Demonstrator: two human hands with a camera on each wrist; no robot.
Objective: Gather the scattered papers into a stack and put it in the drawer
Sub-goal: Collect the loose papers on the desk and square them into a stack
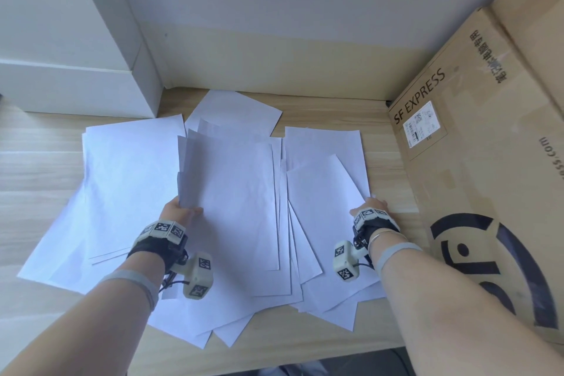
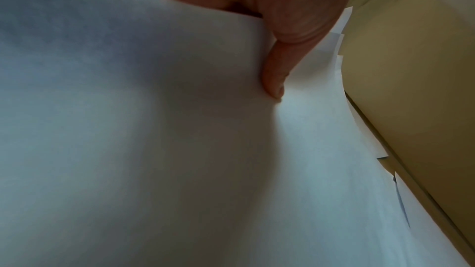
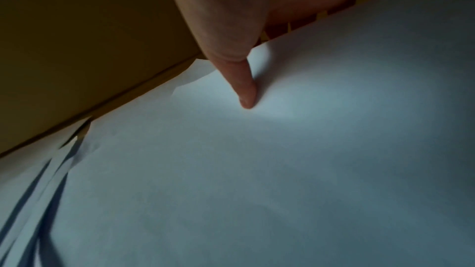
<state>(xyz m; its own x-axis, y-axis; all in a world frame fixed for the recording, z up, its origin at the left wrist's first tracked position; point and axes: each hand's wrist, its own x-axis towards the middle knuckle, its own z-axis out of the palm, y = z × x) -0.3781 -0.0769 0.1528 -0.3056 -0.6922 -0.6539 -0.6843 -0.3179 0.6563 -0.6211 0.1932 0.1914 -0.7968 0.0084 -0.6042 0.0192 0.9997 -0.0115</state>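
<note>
White boxes [image 1: 70,49] stacked far left on wooden desk [image 1: 36,168]. Papers [image 1: 128,186] fanned loose across desk centre, overlapping, not yet squared. I see my left hand [image 1: 183,211] pinching left edge of raised bundle [image 1: 232,192], thumb [image 2: 273,80] on top, fingers hidden beneath. My right hand [image 1: 373,207] at right edge of sheets, thumb [image 3: 246,92] pressing down on top sheet, fingers tucked under edge: a pinch. Cardboard box [image 1: 476,162] just beside right hand, sheet edges touching it. Drawer not seen.
</note>
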